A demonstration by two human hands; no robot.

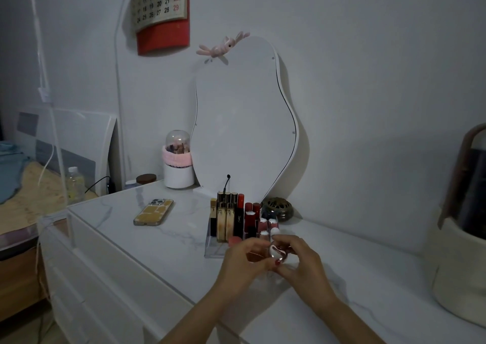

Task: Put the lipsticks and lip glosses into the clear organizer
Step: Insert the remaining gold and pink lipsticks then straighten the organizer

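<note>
The white marble-look dresser top (163, 238) sits against a pale wall, a wavy mirror (244, 122) leaning behind my work. I have both hands over the front of the clear organizer (213, 249): my left hand (243, 261) and right hand (302, 261) together pinch a small heart-shaped lip gloss (278, 253), probably to turn it so it drops into a free front slot. Upright lipsticks (231, 217) already fill the back rows, crowding the approach. A phone (153, 212) lies well to the left, a brass incense pot (278, 209) just behind the organizer.
</note>
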